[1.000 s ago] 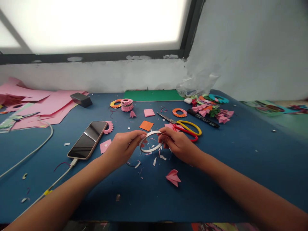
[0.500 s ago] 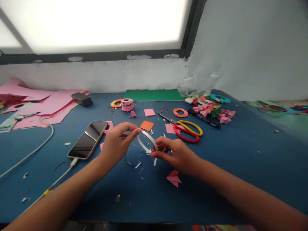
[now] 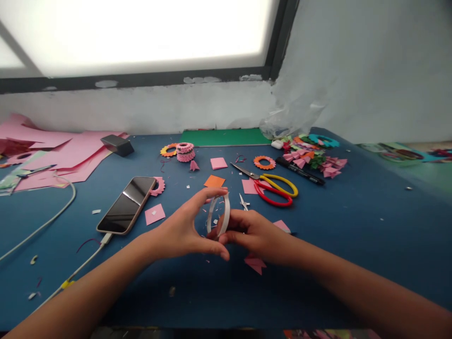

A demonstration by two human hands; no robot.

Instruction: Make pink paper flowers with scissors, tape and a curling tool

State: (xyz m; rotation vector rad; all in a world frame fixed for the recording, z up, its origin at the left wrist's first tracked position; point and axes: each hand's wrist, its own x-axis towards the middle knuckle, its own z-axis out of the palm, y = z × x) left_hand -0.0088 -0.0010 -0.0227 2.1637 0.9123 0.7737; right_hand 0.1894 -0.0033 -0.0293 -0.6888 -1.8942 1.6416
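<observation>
Our white ring (image 3: 226, 215) now stands more upright than before above the blue table (image 3: 318, 245), our right hand (image 3: 257, 234) pinching its lower edge while our left hand (image 3: 189, 226) has spread thumb and fingers around it.

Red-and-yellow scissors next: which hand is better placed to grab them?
Probably right. The right hand is nearer the scissors; the left hand is farther off. The right fingers hold the white ring, though, so they would likely have to release it first.
</observation>
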